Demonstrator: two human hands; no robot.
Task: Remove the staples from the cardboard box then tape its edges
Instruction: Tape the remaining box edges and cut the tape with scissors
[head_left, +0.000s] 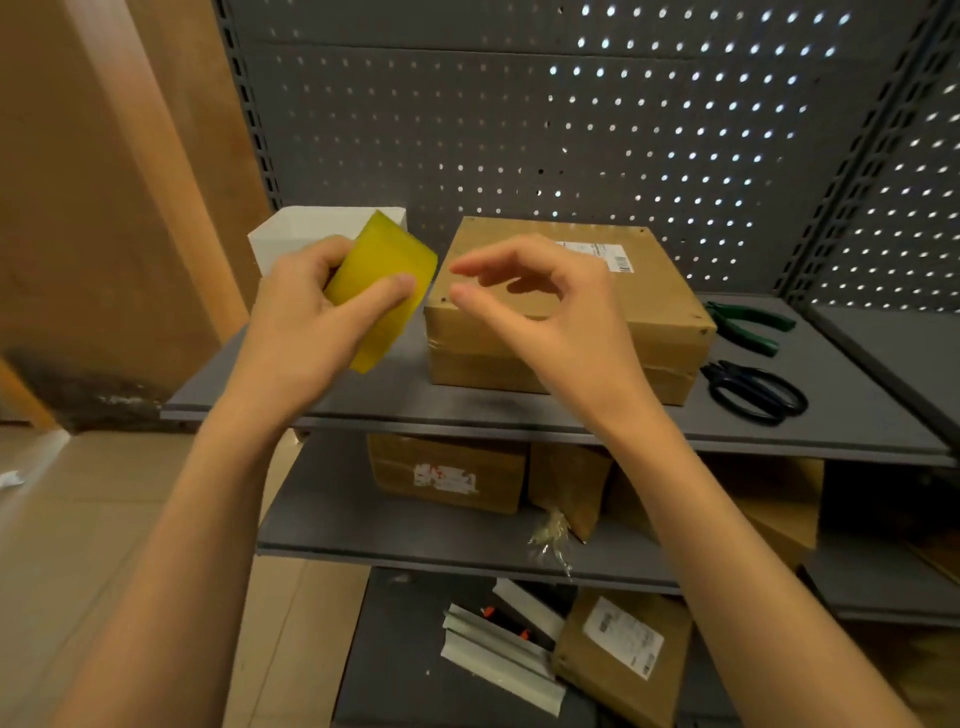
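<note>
While the left hand (306, 317) grips a yellow tape roll (382, 286), fingers wrapped behind it and thumb pressed across its near face, the right hand (540, 306) hangs just right of the roll with nothing in it, thumb and forefinger curled toward each other but apart, tips not touching. Roll is tilted, held above the left part of the grey shelf (363, 389), just left of the cardboard box (561, 312). Box sits mid-shelf, closed, flat top up, white barcode label (597, 254) at its far right corner, glossy tape visible along its near left edge; small dark dots near the top corners, too small to tell if staples or holes. Right hand overlaps the box's near top edge in view; contact cannot be told. White open container (291, 234) stands far left behind the roll. Green-handled pliers (748, 322) lie right of the box, black scissors (753, 389) nearer, both on the shelf, apart from the box. Grey pegboard (571, 114) backs the shelf. Lower shelf holds more brown boxes (447, 473); labelled box (623, 654) and pale strips (498, 649) lie below that.
</note>
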